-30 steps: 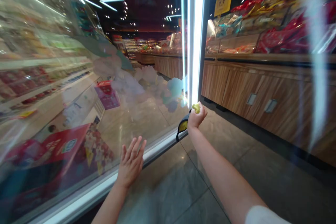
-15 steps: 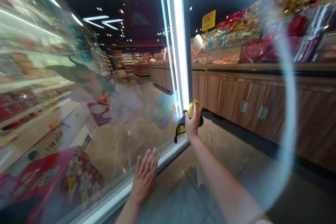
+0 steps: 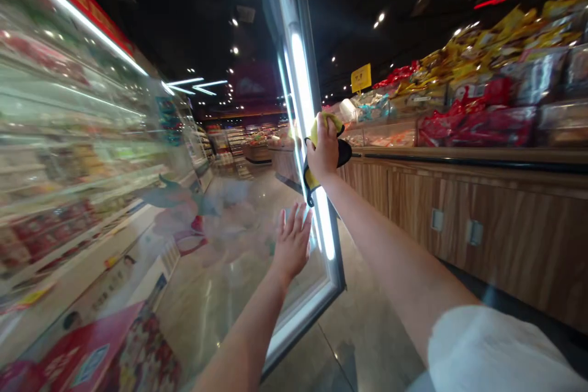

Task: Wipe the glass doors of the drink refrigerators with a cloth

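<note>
A glass door (image 3: 239,257) with a metal frame and a bright light strip (image 3: 303,79) along its edge stands in front of me. My right hand (image 3: 325,147) is closed round a yellow and black cloth (image 3: 331,125) and presses it against the lit edge of the frame; part of the cloth hangs below the fingers. Lower and to the left, my left hand (image 3: 293,242) lies with fingers spread against the glass, beside the light strip, holding nothing.
Blurred shelves of packaged goods (image 3: 59,165) line the left, with a red printed box (image 3: 87,349) at the lower left. On the right, a wooden counter (image 3: 413,208) carries heaps of bagged goods (image 3: 478,116) and a yellow sign (image 3: 361,78).
My right hand has moved up the door edge with the cloth. My left hand has gone up and right, from near the bottom frame to the glass by the light strip. The view has shifted.
</note>
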`<state>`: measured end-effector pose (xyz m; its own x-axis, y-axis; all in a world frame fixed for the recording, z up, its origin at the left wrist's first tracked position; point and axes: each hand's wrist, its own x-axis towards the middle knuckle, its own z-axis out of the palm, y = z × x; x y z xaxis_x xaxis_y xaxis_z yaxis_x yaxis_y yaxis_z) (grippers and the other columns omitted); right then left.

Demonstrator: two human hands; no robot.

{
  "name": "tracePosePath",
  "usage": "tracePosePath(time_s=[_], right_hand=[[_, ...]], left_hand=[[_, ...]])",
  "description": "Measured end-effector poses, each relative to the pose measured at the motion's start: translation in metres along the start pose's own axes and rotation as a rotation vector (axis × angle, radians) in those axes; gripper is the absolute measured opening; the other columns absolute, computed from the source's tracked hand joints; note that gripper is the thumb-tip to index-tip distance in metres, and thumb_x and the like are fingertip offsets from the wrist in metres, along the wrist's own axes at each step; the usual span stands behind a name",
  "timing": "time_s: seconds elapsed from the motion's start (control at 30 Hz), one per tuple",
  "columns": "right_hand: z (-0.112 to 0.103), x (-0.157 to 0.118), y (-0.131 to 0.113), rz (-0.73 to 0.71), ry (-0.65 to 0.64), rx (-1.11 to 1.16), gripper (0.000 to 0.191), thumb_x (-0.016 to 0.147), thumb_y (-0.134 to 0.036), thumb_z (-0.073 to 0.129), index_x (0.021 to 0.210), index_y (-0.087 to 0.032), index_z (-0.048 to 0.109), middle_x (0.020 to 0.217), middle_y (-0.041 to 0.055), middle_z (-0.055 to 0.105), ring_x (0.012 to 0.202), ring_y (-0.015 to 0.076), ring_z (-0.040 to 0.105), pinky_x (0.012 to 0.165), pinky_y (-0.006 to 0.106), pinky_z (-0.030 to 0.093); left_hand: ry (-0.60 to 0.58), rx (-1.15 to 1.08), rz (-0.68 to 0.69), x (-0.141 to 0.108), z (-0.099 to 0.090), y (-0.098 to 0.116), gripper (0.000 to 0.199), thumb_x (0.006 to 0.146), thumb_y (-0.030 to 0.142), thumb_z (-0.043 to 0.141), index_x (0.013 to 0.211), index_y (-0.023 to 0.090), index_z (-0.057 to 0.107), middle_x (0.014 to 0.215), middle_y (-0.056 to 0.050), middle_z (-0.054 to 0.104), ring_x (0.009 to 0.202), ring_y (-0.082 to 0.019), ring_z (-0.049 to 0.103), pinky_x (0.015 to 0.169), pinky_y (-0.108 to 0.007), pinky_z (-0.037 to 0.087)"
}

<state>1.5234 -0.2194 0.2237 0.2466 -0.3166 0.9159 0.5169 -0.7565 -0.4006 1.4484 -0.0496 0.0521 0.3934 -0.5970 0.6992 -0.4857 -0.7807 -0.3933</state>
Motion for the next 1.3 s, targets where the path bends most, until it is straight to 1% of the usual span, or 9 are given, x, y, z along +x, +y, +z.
tracePosePath(time_s=[0.07, 0.13, 0.47, 0.73, 0.9, 1.03, 1.13, 1.2, 1.3], right_hand=[[-0.001, -0.01, 0.003, -0.005, 0.001, -0.005, 0.069, 0.094, -0.017, 0.05, 0.159, -0.021, 0.027, 0.16, 0.0161, 0.032, 0.152, 0.0264, 0.028, 0.118, 0.047, 0.038], [-0.003, -0.038, 0.01, 0.01, 0.004, -0.008, 0.067, 0.094, -0.018, 0.05, 0.158, -0.02, 0.029, 0.159, 0.0162, 0.034, 0.151, 0.026, 0.031, 0.118, 0.046, 0.038], [-0.009, -0.247, 0.058, 0.233, 0.006, -0.066, 0.063, 0.097, -0.024, 0.049, 0.157, -0.023, 0.031, 0.155, 0.0182, 0.04, 0.147, 0.0279, 0.037, 0.115, 0.049, 0.04], [-0.017, -0.359, 0.079, 0.537, -0.207, -0.145, 0.068, 0.092, -0.015, 0.045, 0.158, -0.018, 0.029, 0.155, 0.023, 0.037, 0.148, 0.0302, 0.034, 0.116, 0.052, 0.037], [-0.025, -0.404, 0.093, 0.661, -0.207, -0.109, 0.065, 0.091, -0.017, 0.044, 0.155, -0.011, 0.031, 0.153, 0.0247, 0.04, 0.148, 0.0288, 0.033, 0.119, 0.049, 0.034], [-0.032, -0.415, 0.095, 0.715, -0.222, -0.095, 0.068, 0.09, -0.014, 0.043, 0.156, -0.013, 0.028, 0.156, 0.0228, 0.039, 0.15, 0.0265, 0.03, 0.121, 0.048, 0.031], [-0.037, -0.425, 0.082, 0.747, -0.238, -0.093, 0.07, 0.089, -0.014, 0.046, 0.156, -0.012, 0.027, 0.156, 0.0241, 0.037, 0.15, 0.0279, 0.03, 0.121, 0.049, 0.031], [-0.042, -0.436, 0.068, 0.753, -0.295, -0.09, 0.066, 0.089, -0.014, 0.047, 0.154, -0.01, 0.034, 0.154, 0.0248, 0.038, 0.149, 0.0288, 0.033, 0.12, 0.047, 0.034], [-0.053, -0.45, 0.05, 0.654, -0.489, -0.052, 0.057, 0.088, -0.01, 0.047, 0.144, -0.017, 0.052, 0.149, 0.0195, 0.046, 0.143, 0.0272, 0.042, 0.117, 0.043, 0.038]], left_hand=[[0.001, 0.008, -0.003, 0.006, 0.001, -0.001, 0.071, 0.086, 0.02, 0.056, 0.154, 0.014, 0.039, 0.166, -0.013, 0.031, 0.158, -0.03, 0.011, 0.129, -0.057, 0.013], [-0.001, 0.01, -0.01, -0.001, 0.004, 0.001, 0.071, 0.086, 0.02, 0.056, 0.154, 0.014, 0.038, 0.166, -0.013, 0.031, 0.159, -0.03, 0.01, 0.129, -0.058, 0.012], [-0.044, -0.022, -0.052, -0.083, 0.028, 0.036, 0.066, 0.087, 0.014, 0.049, 0.153, 0.011, 0.04, 0.161, -0.013, 0.042, 0.158, -0.027, 0.013, 0.131, -0.05, 0.006], [-0.182, -0.138, -0.075, -0.133, 0.047, 0.056, 0.07, 0.088, 0.017, 0.051, 0.157, 0.016, 0.036, 0.162, -0.013, 0.039, 0.158, -0.027, 0.017, 0.13, -0.053, 0.01], [-0.228, -0.154, -0.079, -0.163, 0.054, 0.062, 0.071, 0.089, 0.016, 0.052, 0.157, 0.018, 0.036, 0.162, -0.012, 0.039, 0.158, -0.026, 0.016, 0.13, -0.052, 0.008], [-0.252, -0.15, -0.068, -0.185, 0.053, 0.062, 0.068, 0.089, 0.017, 0.053, 0.156, 0.018, 0.039, 0.162, -0.012, 0.041, 0.158, -0.025, 0.014, 0.131, -0.05, 0.006], [-0.251, -0.153, -0.063, -0.198, 0.048, 0.06, 0.068, 0.088, 0.016, 0.053, 0.155, 0.018, 0.04, 0.161, -0.012, 0.041, 0.158, -0.024, 0.013, 0.131, -0.05, 0.006], [-0.246, -0.152, -0.065, -0.206, 0.044, 0.059, 0.067, 0.088, 0.015, 0.053, 0.154, 0.017, 0.042, 0.161, -0.012, 0.042, 0.158, -0.024, 0.013, 0.131, -0.049, 0.006], [-0.25, -0.147, -0.068, -0.218, 0.036, 0.057, 0.067, 0.087, 0.015, 0.053, 0.153, 0.017, 0.043, 0.161, -0.012, 0.041, 0.158, -0.024, 0.013, 0.131, -0.049, 0.007]])
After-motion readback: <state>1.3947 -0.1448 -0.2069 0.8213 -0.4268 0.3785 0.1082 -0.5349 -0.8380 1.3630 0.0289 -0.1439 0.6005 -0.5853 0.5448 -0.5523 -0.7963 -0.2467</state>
